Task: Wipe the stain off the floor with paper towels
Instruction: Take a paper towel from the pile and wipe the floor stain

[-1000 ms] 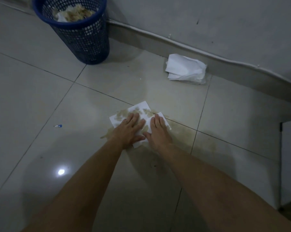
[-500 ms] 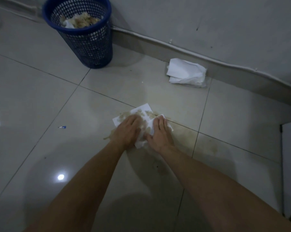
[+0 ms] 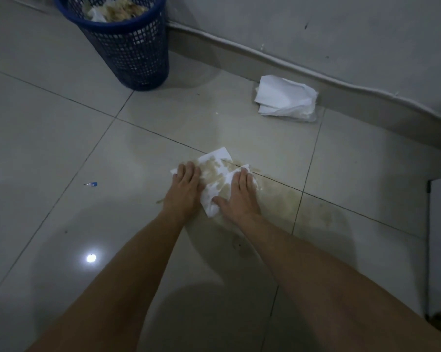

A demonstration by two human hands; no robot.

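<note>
A white paper towel (image 3: pixel 215 174), soaked brown in patches, lies flat on the tiled floor (image 3: pixel 62 135). My left hand (image 3: pixel 185 190) presses palm-down on its left edge and my right hand (image 3: pixel 239 196) presses on its right part, fingers together and pointing away from me. A pale brown stain (image 3: pixel 283 201) spreads over the tiles to the right of the towel, with a thin streak (image 3: pixel 160 200) left of my left wrist.
A blue mesh waste basket (image 3: pixel 128 47) holding used stained towels stands at the back left by the wall. A pile of clean white paper towels (image 3: pixel 285 99) lies against the baseboard. A small blue scrap (image 3: pixel 91 184) lies to the left. A white panel edge (image 3: pixel 440 240) is at the right.
My hands have spread a little apart on the towel, the left sliding toward its left edge. The view has shifted slightly.
</note>
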